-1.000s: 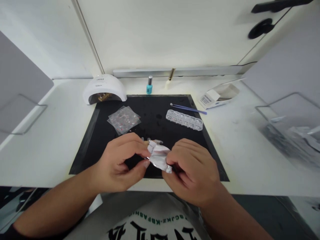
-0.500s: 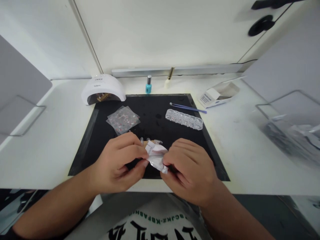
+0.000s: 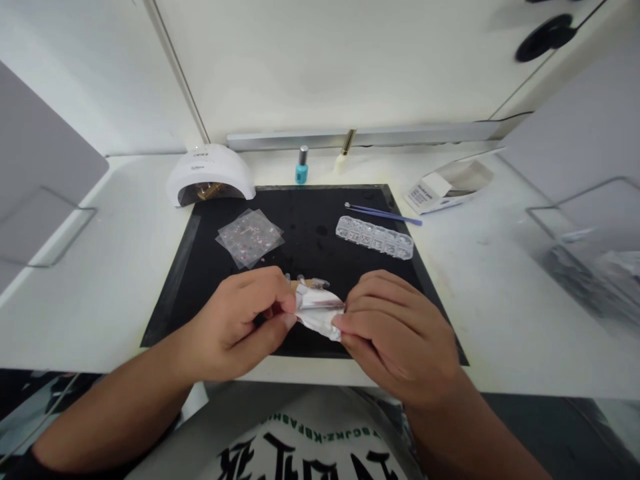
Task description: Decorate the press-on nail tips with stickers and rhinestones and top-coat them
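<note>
Between my hands is a small white foil sachet (image 3: 320,313), crumpled and parted along a slit, with a silvery inside showing. My left hand (image 3: 250,320) pinches its left end between thumb and forefinger. At its right end, my right hand (image 3: 395,327) grips it with thumb and curled fingers. Just behind the sachet lies a tan object with clear nail tips (image 3: 320,283), partly hidden by the sachet and my left hand. Beyond my left hand, thin clear sheets with red and white specks (image 3: 250,238) overlap on the black mat (image 3: 310,207).
A white nail lamp (image 3: 210,173) stands at the back left. Behind the mat are a blue polish bottle (image 3: 301,167) and a gold-capped bottle (image 3: 345,152). To the right are a clear compartment case (image 3: 375,238), blue tweezers (image 3: 384,214) and an opened white box (image 3: 450,187).
My right hand has moved slightly right, away from my left. The sachet is stretched wider and its slit shows more clearly. The view has shifted a little.
</note>
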`<act>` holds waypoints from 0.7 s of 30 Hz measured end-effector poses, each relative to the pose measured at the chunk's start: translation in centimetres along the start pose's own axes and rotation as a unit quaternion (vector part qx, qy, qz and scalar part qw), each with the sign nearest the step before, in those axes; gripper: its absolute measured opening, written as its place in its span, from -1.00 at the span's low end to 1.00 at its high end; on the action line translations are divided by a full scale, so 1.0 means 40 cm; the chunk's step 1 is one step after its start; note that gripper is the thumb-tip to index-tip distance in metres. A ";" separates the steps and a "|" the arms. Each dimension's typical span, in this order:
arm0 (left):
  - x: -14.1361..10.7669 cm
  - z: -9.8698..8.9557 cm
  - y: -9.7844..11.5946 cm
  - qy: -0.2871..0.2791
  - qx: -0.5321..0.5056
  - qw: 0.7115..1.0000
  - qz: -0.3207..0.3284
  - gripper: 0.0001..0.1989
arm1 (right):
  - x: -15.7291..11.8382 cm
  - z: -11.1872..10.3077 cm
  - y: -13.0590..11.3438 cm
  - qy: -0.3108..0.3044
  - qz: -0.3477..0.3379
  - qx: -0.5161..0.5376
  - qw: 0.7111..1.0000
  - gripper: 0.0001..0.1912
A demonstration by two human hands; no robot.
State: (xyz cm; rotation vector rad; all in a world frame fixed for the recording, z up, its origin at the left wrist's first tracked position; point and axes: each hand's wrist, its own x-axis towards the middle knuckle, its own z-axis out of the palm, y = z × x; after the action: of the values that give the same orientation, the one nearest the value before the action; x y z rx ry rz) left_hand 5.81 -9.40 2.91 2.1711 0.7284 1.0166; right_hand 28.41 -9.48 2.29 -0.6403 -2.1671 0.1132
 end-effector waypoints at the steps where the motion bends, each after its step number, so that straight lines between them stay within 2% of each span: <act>1: -0.002 0.000 -0.001 0.001 -0.005 1.000 -0.009 -0.88 | -0.001 0.001 0.002 0.000 -0.003 0.001 1.000 -0.80; 7: -0.004 0.009 -0.010 -0.017 -0.011 0.999 -0.029 -0.91 | -0.001 0.010 0.004 -0.004 0.000 -0.005 1.000 -0.79; 14: 0.003 0.015 -0.007 -0.012 0.096 0.993 0.065 -0.85 | 0.000 0.013 0.003 -0.023 -0.011 -0.046 0.999 -0.83; 16: 0.003 0.014 -0.008 -0.015 0.087 0.994 0.069 -0.84 | 0.002 0.012 0.005 -0.031 -0.012 -0.055 0.998 -0.82; 21: -0.011 0.018 -0.029 -0.015 -0.018 0.996 0.080 -0.82 | 0.005 0.012 0.010 -0.026 -0.013 -0.077 0.997 -0.77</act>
State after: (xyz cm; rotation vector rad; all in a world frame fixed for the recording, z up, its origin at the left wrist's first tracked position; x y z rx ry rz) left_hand 5.90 -9.15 1.49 2.2366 0.5233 1.0666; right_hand 28.09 -8.97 2.02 -0.7024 -2.2485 -0.0534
